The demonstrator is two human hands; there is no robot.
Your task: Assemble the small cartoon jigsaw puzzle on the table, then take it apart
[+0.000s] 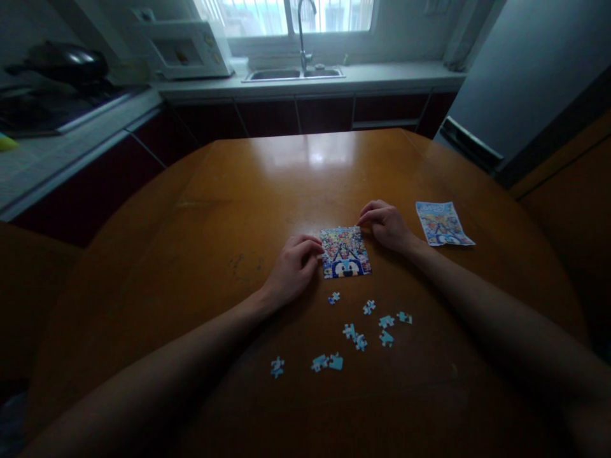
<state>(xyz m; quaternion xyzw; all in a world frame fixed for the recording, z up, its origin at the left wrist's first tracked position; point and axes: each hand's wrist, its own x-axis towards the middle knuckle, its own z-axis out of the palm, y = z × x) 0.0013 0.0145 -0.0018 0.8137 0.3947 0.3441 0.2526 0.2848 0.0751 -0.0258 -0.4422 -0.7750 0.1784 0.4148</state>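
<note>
At the middle of the table [229, 210]: the joined jigsaw [345, 252] lay flat, its dog face toward the person's side; near-square, it showed no clear long axis.
Left hand [294, 264]: it sat at the jigsaw's 9 o'clock, fingers curled and close together, tips at the left edge; whether they pinched anything, I could not tell.
Right hand [386, 226]: it sat at 2 o'clock, thumb and forefinger tips brought together at the far right corner; a piece between them could not be made out.
Loose pieces [336, 362]: they lay scattered between 4 and 8 o'clock of the jigsaw, the closest just beyond 6 o'clock, nearer the left hand.
Printed sheet [443, 224]: it lay creased between 2 and 3 o'clock, past the right hand.
Hard to make out: small tabs along the jigsaw's far edge, the prints on the dim loose pieces, and both thumb undersides.
Cut off: both forearms [482, 289], at the lower frame edges.
</note>
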